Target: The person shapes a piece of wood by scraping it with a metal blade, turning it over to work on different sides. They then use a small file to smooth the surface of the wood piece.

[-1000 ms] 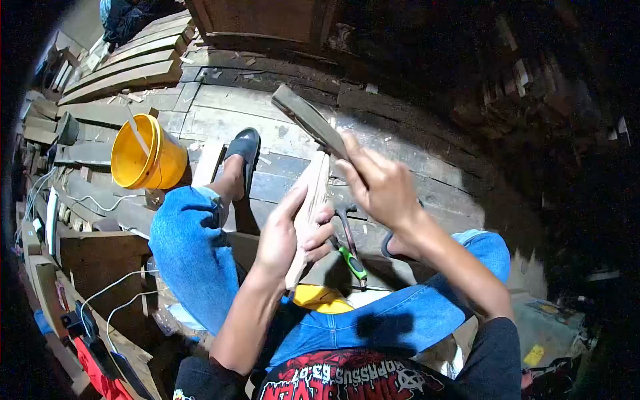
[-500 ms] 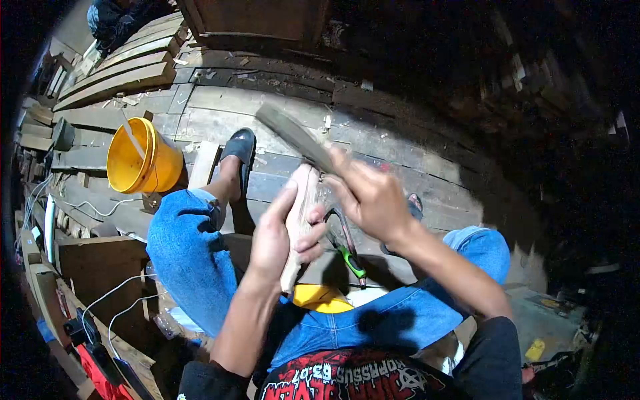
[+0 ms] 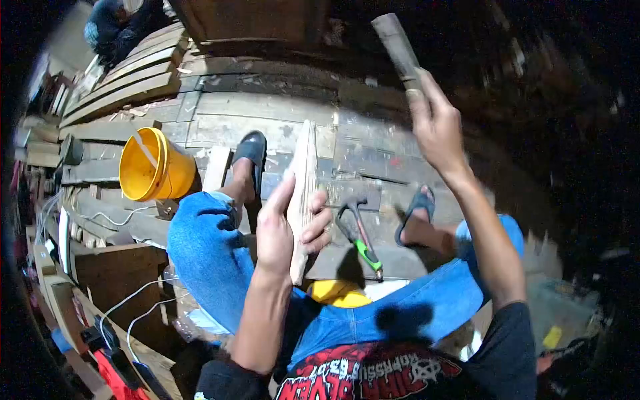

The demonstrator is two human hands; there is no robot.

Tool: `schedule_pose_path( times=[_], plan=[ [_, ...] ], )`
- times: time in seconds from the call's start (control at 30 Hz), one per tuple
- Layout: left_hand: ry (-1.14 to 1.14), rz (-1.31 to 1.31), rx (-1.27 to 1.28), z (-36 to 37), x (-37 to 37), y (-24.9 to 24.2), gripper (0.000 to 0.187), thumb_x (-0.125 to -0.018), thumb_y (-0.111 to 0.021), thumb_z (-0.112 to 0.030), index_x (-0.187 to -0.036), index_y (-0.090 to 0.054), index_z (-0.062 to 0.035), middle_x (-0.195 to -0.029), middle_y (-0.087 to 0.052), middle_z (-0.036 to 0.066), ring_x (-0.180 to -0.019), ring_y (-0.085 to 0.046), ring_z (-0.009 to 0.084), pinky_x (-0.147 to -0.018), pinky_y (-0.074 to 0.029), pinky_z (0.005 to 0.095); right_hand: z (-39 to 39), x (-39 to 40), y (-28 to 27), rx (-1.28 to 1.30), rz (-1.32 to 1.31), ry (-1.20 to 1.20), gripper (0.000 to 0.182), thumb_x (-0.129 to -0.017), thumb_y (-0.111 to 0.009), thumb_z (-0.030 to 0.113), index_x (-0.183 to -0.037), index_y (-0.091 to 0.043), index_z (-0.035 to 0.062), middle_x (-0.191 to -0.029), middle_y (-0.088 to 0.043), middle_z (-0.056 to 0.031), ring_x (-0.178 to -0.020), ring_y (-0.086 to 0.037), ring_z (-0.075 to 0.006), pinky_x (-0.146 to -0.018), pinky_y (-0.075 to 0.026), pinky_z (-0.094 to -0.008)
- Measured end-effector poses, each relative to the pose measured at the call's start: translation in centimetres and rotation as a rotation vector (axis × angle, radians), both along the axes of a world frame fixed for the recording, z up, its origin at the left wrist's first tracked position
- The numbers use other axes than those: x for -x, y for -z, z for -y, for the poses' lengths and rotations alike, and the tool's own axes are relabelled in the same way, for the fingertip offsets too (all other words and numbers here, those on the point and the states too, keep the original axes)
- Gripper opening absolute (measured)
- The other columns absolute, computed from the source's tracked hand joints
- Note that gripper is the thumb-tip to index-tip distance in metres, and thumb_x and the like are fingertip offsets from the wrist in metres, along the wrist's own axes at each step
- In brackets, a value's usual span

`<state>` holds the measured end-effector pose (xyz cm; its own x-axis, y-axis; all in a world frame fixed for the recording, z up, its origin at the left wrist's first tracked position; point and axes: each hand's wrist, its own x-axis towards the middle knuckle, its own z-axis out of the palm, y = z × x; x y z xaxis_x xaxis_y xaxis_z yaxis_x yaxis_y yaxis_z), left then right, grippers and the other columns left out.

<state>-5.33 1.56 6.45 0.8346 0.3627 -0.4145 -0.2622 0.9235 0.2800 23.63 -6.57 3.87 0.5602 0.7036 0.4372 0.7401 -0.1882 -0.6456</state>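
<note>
My left hand point(image 3: 279, 230) is wrapped round a pale piece of wood point(image 3: 305, 160), held upright between my knees, with its narrowed end pointing away from me. Up and to the right, clear of the wood, my right hand point(image 3: 437, 130) is closed on the handle of a machete point(image 3: 397, 43) with a broad grey blade, slightly blurred. On the floor between my feet lies a hammer point(image 3: 365, 243) with a green and black grip. Part of a yellow object point(image 3: 337, 292) shows beneath the wood, near my lap.
A yellow bucket point(image 3: 157, 167) stands left of my left foot. Stacked planks point(image 3: 127, 87) lie at the far left, with another person point(image 3: 110, 30) behind them. White cables point(image 3: 137, 293) run beside a wooden box point(image 3: 110, 273). Wood chips litter the plank floor point(image 3: 267, 107).
My right hand has swung the machete up and to the right, away from the wood. My left hand still holds the wood, now further from me. More of the hammer shows.
</note>
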Motion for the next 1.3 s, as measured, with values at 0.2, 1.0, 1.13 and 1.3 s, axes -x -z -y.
schedule_pose_path(
  times=[0.2, 1.0, 1.13, 1.3],
  plan=[
    [0.088, 0.225, -0.023, 0.8, -0.9, -1.7, 0.048, -0.112, -0.031, -0.043, -0.15, -0.037, -0.0139, -0.081, -0.042, 0.002, -0.046, -0.035, 0.007, -0.038, -0.033, 0.0214, 0.9, 0.4, -5.2, -0.196, -0.393, -0.001, 0.053, -0.106, -0.059, 0.031, -0.149, -0.05, 0.0004, -0.078, -0.057, 0.0019, -0.06, -0.049, -0.0049, -0.052, -0.042, -0.0244],
    [0.236, -0.109, -0.444, 2.4, -2.4, -0.3, 0.049, -0.109, -0.045, -0.046, -0.123, -0.059, -0.0014, -0.09, -0.06, 0.004, -0.072, -0.061, 0.011, -0.06, -0.052, 0.0239, 2.3, 6.1, -7.0, -0.046, -0.692, -0.349, 0.044, -0.088, -0.082, 0.017, -0.122, -0.057, 0.0043, -0.09, -0.065, -0.0018, -0.087, -0.061, -0.0093, -0.078, -0.052, -0.0292],
    [0.221, -0.213, -0.55, 2.6, -2.8, -0.4, 0.038, -0.11, -0.049, -0.038, -0.116, -0.061, -0.0021, -0.085, -0.061, 0.002, -0.066, -0.059, 0.0087, -0.059, -0.051, 0.0231, 1.9, 6.9, -5.7, -0.053, -0.673, -0.47, 0.054, -0.085, -0.085, 0.017, -0.128, -0.054, 0.0047, -0.097, -0.068, -0.0039, -0.096, -0.063, -0.0117, -0.087, -0.053, -0.031],
    [0.218, -0.244, -0.617, 2.6, -2.7, 0.0, 0.025, -0.108, -0.056, -0.025, -0.117, -0.062, -0.0028, -0.095, -0.062, 0.001, -0.076, -0.059, 0.0069, -0.06, -0.052, 0.0236, 1.8, 7.3, -5.1, -0.018, -0.681, -0.468, 0.058, -0.083, -0.087, 0.017, -0.129, -0.054, 0.0047, -0.101, -0.067, -0.0041, -0.099, -0.063, -0.0118, -0.088, -0.053, -0.0307]
  ],
)
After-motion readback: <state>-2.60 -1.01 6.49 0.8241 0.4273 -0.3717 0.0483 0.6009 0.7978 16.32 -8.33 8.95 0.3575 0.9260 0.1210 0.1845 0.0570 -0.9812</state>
